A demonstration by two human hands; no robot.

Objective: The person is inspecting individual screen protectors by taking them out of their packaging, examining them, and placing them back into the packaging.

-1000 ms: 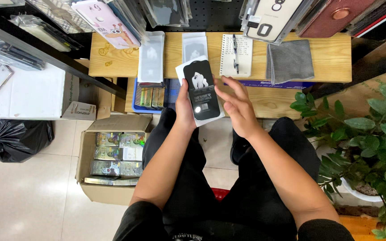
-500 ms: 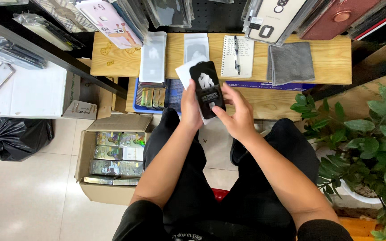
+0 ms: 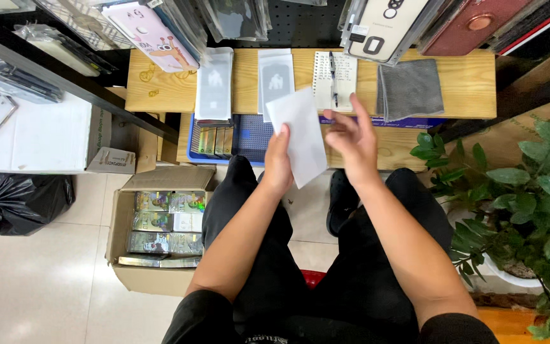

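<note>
L hand (image 3: 277, 162) fingers pinch white sleeve (image 3: 302, 137) edge | R hand (image 3: 350, 141) beside, apart

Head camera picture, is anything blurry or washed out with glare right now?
Head view: the right hand is smeared by motion blur, fingers soft-edged; the left hand and its white packet are sharper; light is even and soft, with mild sheen on the floor tiles and hanging plastic sleeves; nothing blown out.
</note>
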